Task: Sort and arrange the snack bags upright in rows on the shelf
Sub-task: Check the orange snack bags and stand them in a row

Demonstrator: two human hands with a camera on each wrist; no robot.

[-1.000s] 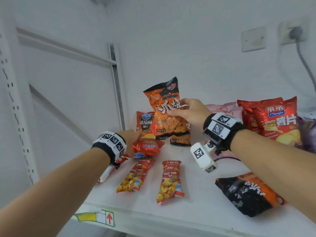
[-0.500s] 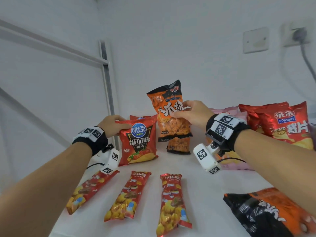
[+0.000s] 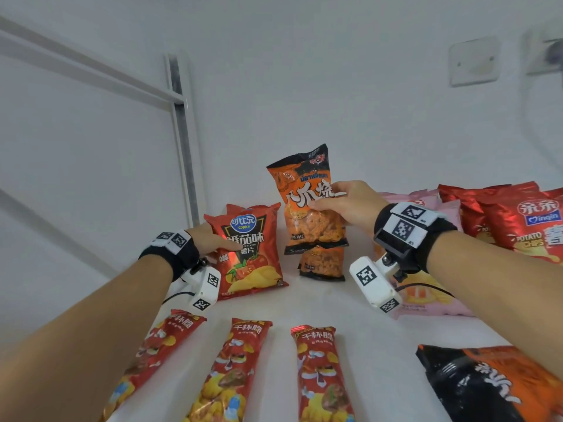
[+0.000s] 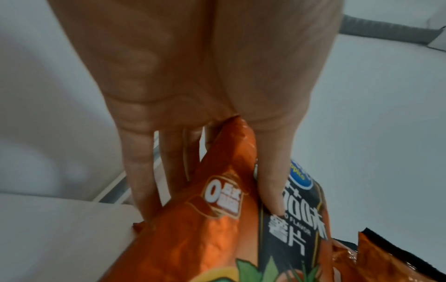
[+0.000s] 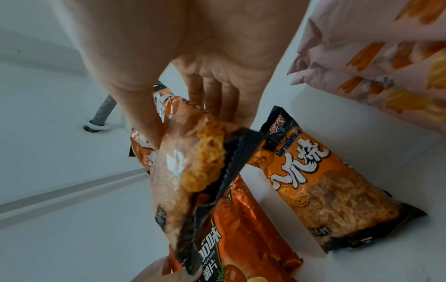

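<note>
My left hand (image 3: 217, 239) grips the left edge of a red tomato chip bag (image 3: 251, 254), which stands upright at the back left of the white shelf (image 3: 359, 330). Its thumb (image 4: 270, 187) lies on the front and the fingers sit behind the bag (image 4: 193, 248). My right hand (image 3: 327, 197) pinches an orange-and-black snack bag (image 3: 304, 214) by its right side and holds it upright in the air. A second orange bag (image 3: 323, 266) of the same kind leans behind and below it, also seen in the right wrist view (image 5: 325, 187).
Three long red packets (image 3: 234, 370) lie flat side by side at the front. A black-and-orange bag (image 3: 487, 388) lies at the front right. Pink bags (image 3: 426, 296) and red potato chip bags (image 3: 524, 220) fill the back right. A shelf post (image 3: 182, 141) rises at the back left.
My left hand has raised the red tomato bag from a crumpled heap to upright. The right hand still holds the orange bag aloft. The view has moved closer to the shelf.
</note>
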